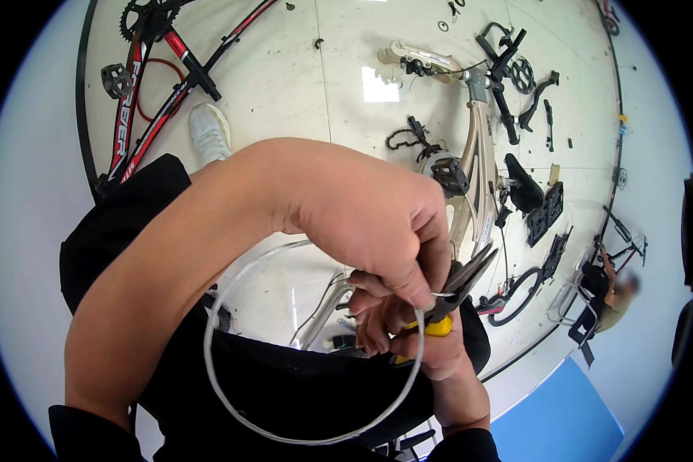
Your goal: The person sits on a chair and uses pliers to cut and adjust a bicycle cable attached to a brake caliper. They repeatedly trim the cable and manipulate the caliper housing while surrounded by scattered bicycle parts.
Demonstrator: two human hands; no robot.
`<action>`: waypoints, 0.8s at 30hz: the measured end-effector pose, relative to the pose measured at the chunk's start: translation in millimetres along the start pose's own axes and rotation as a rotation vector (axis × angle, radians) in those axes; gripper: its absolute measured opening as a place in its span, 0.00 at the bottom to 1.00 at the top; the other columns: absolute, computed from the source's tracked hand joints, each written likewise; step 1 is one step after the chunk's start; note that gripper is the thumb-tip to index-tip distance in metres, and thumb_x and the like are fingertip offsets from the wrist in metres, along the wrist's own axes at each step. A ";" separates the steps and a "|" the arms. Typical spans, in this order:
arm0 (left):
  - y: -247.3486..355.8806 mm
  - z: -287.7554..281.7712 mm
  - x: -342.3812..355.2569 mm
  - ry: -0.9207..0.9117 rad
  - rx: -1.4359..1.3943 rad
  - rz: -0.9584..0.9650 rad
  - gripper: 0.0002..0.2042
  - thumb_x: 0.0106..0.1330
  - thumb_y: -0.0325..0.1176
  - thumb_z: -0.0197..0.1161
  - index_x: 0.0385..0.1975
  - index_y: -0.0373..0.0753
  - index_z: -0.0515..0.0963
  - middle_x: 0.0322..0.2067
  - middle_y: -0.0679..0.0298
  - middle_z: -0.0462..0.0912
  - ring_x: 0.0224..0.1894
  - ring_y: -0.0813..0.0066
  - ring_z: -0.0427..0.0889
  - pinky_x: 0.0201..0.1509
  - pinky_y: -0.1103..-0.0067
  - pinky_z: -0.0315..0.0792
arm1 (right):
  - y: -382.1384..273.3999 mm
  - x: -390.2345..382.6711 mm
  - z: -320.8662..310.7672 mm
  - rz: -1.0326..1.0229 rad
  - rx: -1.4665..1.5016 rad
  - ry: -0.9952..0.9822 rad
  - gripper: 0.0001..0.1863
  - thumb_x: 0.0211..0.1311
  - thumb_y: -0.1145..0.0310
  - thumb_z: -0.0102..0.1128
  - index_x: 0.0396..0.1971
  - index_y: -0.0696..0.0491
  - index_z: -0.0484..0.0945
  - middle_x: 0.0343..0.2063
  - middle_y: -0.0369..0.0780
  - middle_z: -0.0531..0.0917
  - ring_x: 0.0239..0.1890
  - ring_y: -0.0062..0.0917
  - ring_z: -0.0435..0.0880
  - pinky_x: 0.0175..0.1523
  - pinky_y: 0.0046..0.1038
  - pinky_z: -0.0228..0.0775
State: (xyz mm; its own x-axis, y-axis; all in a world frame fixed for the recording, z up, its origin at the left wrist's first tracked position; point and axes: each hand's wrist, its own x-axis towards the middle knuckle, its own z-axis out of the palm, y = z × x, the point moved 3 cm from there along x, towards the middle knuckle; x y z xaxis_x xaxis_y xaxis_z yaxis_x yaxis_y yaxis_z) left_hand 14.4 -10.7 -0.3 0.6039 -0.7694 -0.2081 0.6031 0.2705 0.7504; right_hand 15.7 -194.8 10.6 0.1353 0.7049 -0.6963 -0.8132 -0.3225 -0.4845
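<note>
A thin grey cable (209, 346) hangs in a wide loop in front of my dark clothing. My left hand (369, 219) is closed, pinching the cable near one end between thumb and fingers. In my right hand (443, 350) is a pair of pliers (468, 277) with dark pointed jaws and yellow handles. The jaws point up and right, just beyond my left fingertips. A short bit of bare wire (443, 294) shows between those fingertips and the pliers; whether the jaws grip it I cannot tell. My left hand partly covers the right fingers.
On the pale tiled floor lie a beige bicycle frame (481, 146), a black saddle (523, 185), a crankset (522, 75) and other loose parts. A black and red bicycle frame (185, 55) stands at the far left, near my shoe (209, 131). Another person (610, 312) sits far right, near a blue panel (566, 416).
</note>
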 end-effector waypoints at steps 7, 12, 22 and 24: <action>-0.9 -2.3 -3.7 -0.015 0.007 -0.020 0.07 0.61 0.23 0.57 0.34 0.27 0.80 0.22 0.61 0.82 0.19 0.80 0.77 0.21 0.85 0.67 | -6.7 2.6 13.5 -0.049 -0.107 0.068 0.32 0.38 0.78 0.61 0.51 0.68 0.66 0.36 0.49 0.79 0.25 0.29 0.78 0.36 0.33 0.73; 5.3 -4.2 2.3 0.112 0.121 -0.065 0.06 0.61 0.24 0.59 0.33 0.29 0.81 0.19 0.64 0.79 0.20 0.80 0.77 0.23 0.84 0.67 | -2.5 -2.0 -1.2 -0.148 -0.075 -0.010 0.17 0.40 0.86 0.44 0.36 0.63 0.71 0.24 0.41 0.75 0.28 0.25 0.76 0.36 0.26 0.70; 9.3 -9.8 8.1 0.335 0.341 -0.065 0.07 0.54 0.26 0.66 0.31 0.33 0.82 0.24 0.65 0.78 0.28 0.75 0.74 0.31 0.80 0.66 | -18.8 1.0 -9.7 -0.355 -0.641 0.270 0.18 0.39 0.83 0.46 0.36 0.59 0.73 0.25 0.41 0.75 0.26 0.25 0.73 0.34 0.25 0.67; 11.2 -9.6 8.6 0.343 0.363 -0.040 0.07 0.53 0.26 0.67 0.31 0.34 0.82 0.25 0.65 0.78 0.28 0.75 0.74 0.31 0.80 0.66 | -23.9 -0.8 -6.7 -0.351 -0.708 0.304 0.22 0.37 0.83 0.46 0.40 0.58 0.72 0.25 0.44 0.75 0.27 0.33 0.73 0.35 0.28 0.67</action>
State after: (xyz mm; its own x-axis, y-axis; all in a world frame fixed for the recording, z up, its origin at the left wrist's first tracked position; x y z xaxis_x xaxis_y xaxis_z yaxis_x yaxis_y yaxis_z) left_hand 31.3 -8.8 0.3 0.7577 -0.5236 -0.3896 0.4455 -0.0213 0.8950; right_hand 38.9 -191.9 19.1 0.5424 0.6703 -0.5065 -0.1628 -0.5076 -0.8461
